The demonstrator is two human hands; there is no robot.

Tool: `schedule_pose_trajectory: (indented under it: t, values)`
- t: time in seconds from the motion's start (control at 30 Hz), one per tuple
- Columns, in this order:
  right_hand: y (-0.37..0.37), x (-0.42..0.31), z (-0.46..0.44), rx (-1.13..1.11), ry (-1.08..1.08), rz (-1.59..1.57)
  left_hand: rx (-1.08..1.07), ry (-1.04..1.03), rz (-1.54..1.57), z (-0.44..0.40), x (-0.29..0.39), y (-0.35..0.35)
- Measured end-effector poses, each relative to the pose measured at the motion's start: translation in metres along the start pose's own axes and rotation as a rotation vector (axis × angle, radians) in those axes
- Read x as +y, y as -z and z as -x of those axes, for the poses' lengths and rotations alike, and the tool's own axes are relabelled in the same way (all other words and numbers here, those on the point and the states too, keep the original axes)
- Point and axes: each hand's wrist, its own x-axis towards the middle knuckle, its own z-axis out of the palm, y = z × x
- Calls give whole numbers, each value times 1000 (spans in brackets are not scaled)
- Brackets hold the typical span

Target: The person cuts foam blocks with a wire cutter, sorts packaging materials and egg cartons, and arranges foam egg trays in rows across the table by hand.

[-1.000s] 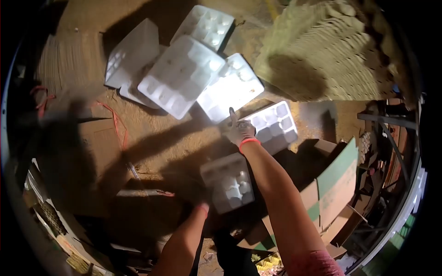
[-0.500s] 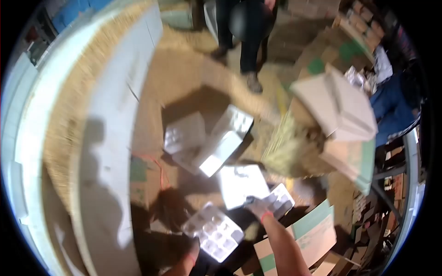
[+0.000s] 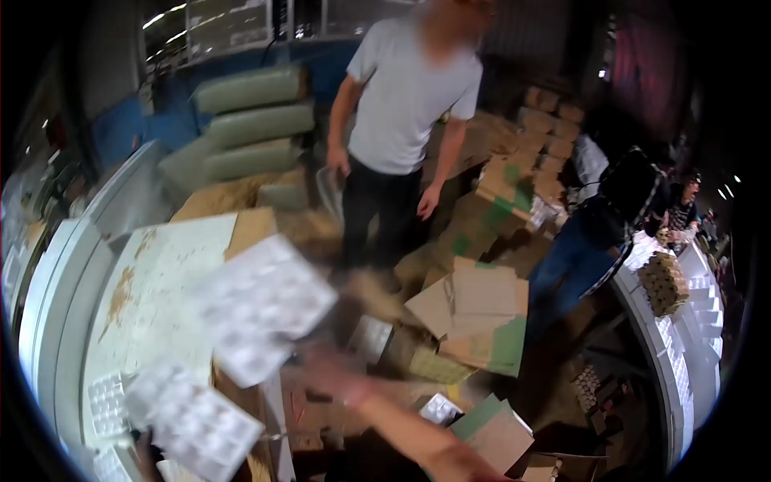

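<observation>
My right hand (image 3: 333, 376), blurred by motion, grips the lower right corner of a white foam tray (image 3: 261, 309) with rows of moulded pockets. That tray is held up tilted over the edge of a white board (image 3: 165, 265). Low on the left, my left hand (image 3: 147, 454) is closed at the lower edge of a second white foam tray (image 3: 193, 422), which hides most of the fingers. The second tray slants below the first, apart from it. Beside it, a smaller white pocketed tray (image 3: 106, 404) lies on the board.
A person in a light T-shirt (image 3: 401, 96) stands ahead. Flattened cardboard (image 3: 482, 301) and another foam tray (image 3: 440, 410) lie on the floor to the right. Green rolled sacks (image 3: 257, 124) are stacked behind. At right, a person bends near a long table (image 3: 671, 361).
My view has lifted from the floor and swung toward the white board. Both hands have brought foam trays up from the floor to the board's side.
</observation>
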Motion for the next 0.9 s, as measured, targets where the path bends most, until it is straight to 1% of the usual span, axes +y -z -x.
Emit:
schedule_pose_trajectory:
  t: [0.03,0.07,0.1,0.13,0.2,0.23,0.27,0.3,0.33,0.37,0.4,0.43,0.47,0.5,0.53,0.57,0.6,0.63,0.67,0.7,0.73,0.77,0.8,0.83,0.87,0.9]
  values:
    - [-27,-14,-31,-74,105,-110,266,-341,-421,63,75,-86]
    - [-26,-48,-55,-184,174,-274,240,-360,-406,58,90,-107]
    - [-20,-70,-67,-201,191,-273,291,-530,-425,54,106,-126]
    - [-22,-77,-80,-223,212,-263,346,-698,-427,40,117,-140]
    - [-31,-58,-87,-98,280,-287,477,-1021,-436,21,134,-164]
    - [-23,-42,-87,-153,224,-262,548,-1175,-444,21,139,-179]
    - [-42,-12,-81,-38,152,-324,374,-1130,-624,44,153,-234]
    - [-53,26,-72,-166,-51,-337,152,-1036,-469,14,135,-241]
    - [-29,30,-51,-239,-280,-386,61,-974,-506,14,126,-271]
    - [-42,65,-29,-219,-456,-421,-75,-897,-445,3,122,-291]
    - [-55,105,2,-199,-387,-363,-167,-711,-302,21,124,-318]
    - [-69,147,34,-174,-319,-302,-151,-679,-214,-1,105,-334]
    - [-83,189,66,-147,-253,-239,-241,-702,-101,-3,97,-360]
    - [-105,254,119,-67,-66,16,-314,-566,-50,-2,89,-383]
    - [-91,259,142,-113,132,454,-401,-598,-172,-4,76,-405]
    - [-86,268,161,-107,-35,373,-395,-658,-265,4,58,-427]
    - [-85,278,179,-116,-405,67,-508,-406,-64,-7,31,-443]
    - [-87,287,193,-102,-709,-140,-609,-748,-361,-23,-11,-455]
    - [-101,302,208,-107,-876,-213,-601,-514,-281,-42,-70,-458]
    - [-120,321,223,-123,-947,-247,-561,-273,-172,-62,-129,-460]
    - [-142,344,243,-138,-1019,-278,-489,-55,-58,-81,-187,-463]
    - [-165,374,258,-140,-1133,-319,-338,241,-51,-89,-233,-478]
    - [-184,394,278,-169,-1140,-326,-406,319,-258,-106,-291,-467]
    - [-209,420,295,-119,-1147,-405,-652,136,-813,-126,-354,-446]
    - [-238,457,312,-64,-1143,-480,-865,-121,-1393,-141,-404,-430]
    - [-286,523,360,-320,-1165,-266,-901,-207,-1599,-155,-439,-430]
